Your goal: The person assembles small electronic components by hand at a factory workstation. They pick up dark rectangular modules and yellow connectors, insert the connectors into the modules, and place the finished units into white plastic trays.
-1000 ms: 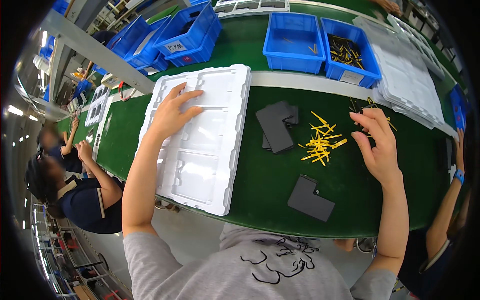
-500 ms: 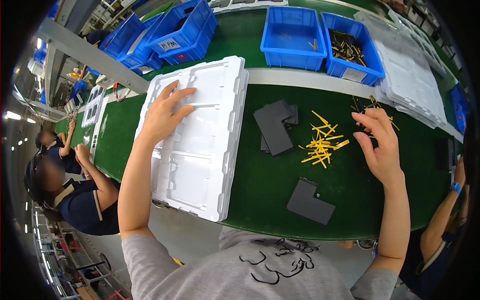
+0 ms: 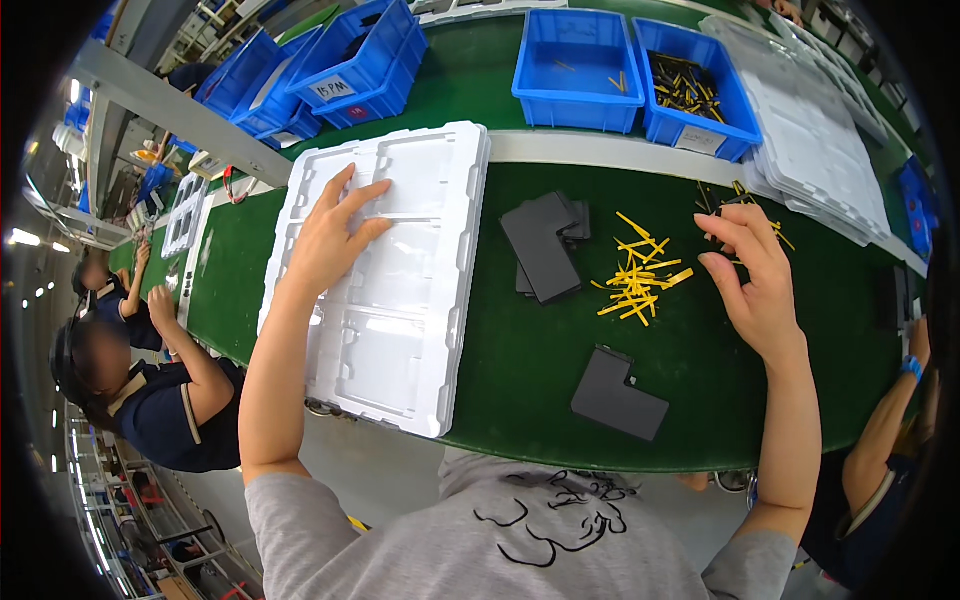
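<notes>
My left hand [image 3: 332, 238] rests with spread fingers on a stack of white plastic trays [image 3: 392, 345] with moulded compartments, lying at the left of the green table. My right hand [image 3: 755, 285] hovers over the table's right side, fingers curved and thumb apart from the forefinger. I make out nothing held in it. Behind its fingertips lies a small heap of black and yellow strips [image 3: 742, 192]. Left of it is a loose pile of yellow strips [image 3: 640, 283]. Dark L-shaped battery-like blocks [image 3: 543, 245] are stacked beside the trays. Another L-shaped block [image 3: 620, 393] lies near the front edge.
Two blue bins [image 3: 580, 105] stand beyond a white rail, the right one [image 3: 665, 125] holding black and yellow strips. More blue bins [image 3: 355, 70] are at back left. Clear trays [image 3: 815, 150] are stacked at back right. People sit at both sides, one arm [image 3: 880, 420] close at right.
The view shifts slightly. The far end of the tray stack appears a little closer to me, my left hand still on it. My right hand keeps nearly the same pose above the table.
</notes>
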Motion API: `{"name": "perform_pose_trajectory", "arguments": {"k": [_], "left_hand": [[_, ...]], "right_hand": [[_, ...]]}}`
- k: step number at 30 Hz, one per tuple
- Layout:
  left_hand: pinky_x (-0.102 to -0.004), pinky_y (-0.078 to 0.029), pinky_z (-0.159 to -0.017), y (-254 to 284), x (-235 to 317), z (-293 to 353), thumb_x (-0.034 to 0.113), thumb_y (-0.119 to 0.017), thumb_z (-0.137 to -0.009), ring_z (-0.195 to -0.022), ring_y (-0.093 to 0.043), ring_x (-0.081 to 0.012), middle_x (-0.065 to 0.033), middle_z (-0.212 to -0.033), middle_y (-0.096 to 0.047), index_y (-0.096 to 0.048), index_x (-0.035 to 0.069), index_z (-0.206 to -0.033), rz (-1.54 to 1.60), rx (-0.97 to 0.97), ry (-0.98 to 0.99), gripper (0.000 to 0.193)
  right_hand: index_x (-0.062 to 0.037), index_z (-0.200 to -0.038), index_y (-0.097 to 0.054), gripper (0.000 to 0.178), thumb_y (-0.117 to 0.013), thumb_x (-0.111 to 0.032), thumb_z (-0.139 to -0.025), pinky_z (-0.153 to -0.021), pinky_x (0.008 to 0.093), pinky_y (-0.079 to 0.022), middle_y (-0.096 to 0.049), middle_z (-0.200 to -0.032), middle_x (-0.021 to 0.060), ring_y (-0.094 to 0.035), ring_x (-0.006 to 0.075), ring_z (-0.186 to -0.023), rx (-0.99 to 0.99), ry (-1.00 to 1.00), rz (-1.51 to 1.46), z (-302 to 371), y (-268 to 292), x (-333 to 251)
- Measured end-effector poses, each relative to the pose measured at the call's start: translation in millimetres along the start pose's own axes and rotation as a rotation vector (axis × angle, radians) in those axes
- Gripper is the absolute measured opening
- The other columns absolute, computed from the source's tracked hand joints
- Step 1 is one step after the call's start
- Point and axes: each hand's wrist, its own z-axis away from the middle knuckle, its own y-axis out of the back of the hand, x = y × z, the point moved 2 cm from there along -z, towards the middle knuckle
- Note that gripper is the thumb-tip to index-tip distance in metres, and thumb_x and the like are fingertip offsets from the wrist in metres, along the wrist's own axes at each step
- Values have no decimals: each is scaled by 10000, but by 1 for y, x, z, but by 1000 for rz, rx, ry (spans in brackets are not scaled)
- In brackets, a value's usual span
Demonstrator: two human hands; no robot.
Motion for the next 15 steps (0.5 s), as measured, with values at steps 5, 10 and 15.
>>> {"name": "perform_pose_trajectory", "arguments": {"k": [5, 10, 15], "left_hand": [[-398, -423, -1021, -3, -3, 2, 248, -668, -863, -1267, -479, -325, -129, -1496, -351, -615, 253, -1261, 18, 39, -43, 401], [-378, -422, -1018, -4, -3, 1, 207, -680, -843, -1247, -502, -319, -141, -1464, -410, -670, 250, -1196, -27, 62, -28, 356], [-337, -435, -992, 10, -8, 0, 103, -677, -826, -1188, -559, -269, -154, -1425, -462, -699, 162, -1147, 69, 163, -143, 327]], "right_hand": [[-29, -1116, -626, 336, -681, 11, -786, -771, 318, -488, -557, -1046, 129, -595, 262, -879, -2, -16, -1, 1, 2, -1], [-34, -1114, -626, 334, -679, 15, -788, -755, 310, -490, -554, -1058, 127, -601, 247, -858, 0, -29, -23, 1, 0, -2], [-34, -1117, -623, 341, -677, 21, -786, -762, 313, -491, -552, -1068, 132, -599, 259, -877, 12, -2, -2, 2, 2, 2]]}}
